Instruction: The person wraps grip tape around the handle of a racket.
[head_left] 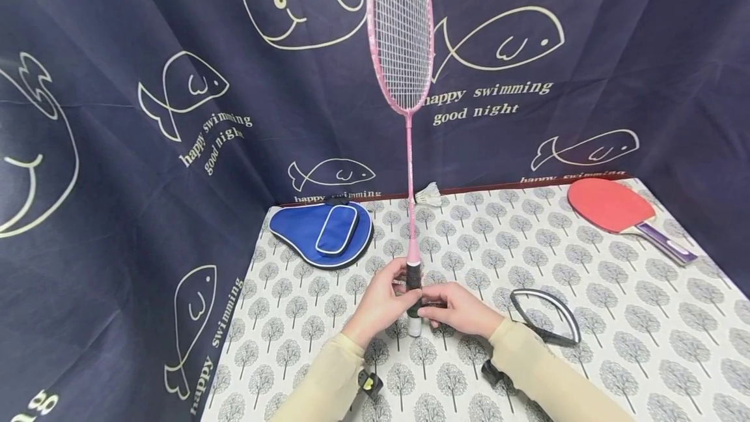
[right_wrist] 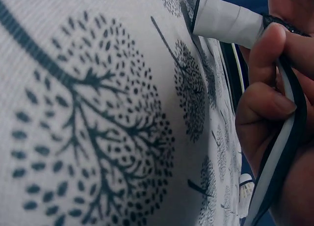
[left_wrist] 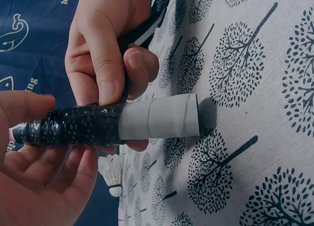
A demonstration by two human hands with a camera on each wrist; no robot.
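Racket point(head_left: 408, 168) stood upright, butt end on table point(head_left: 615, 318) so handle stays put for wrapping. Left hand point(head_left: 379, 301) curled round handle, steadying. Right hand point(head_left: 454, 308) pinches black grip tape point(left_wrist: 73, 123) against it; lower handle bare white.

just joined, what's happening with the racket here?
A person holds a pink badminton racket upright, its butt end on the tree-print tablecloth. The left hand grips the handle, which is black tape over its upper part and bare white near the butt. The right hand pinches the black tape strip against the handle; its loose end loops on the table. A shuttlecock, red paddle and blue case lie behind.
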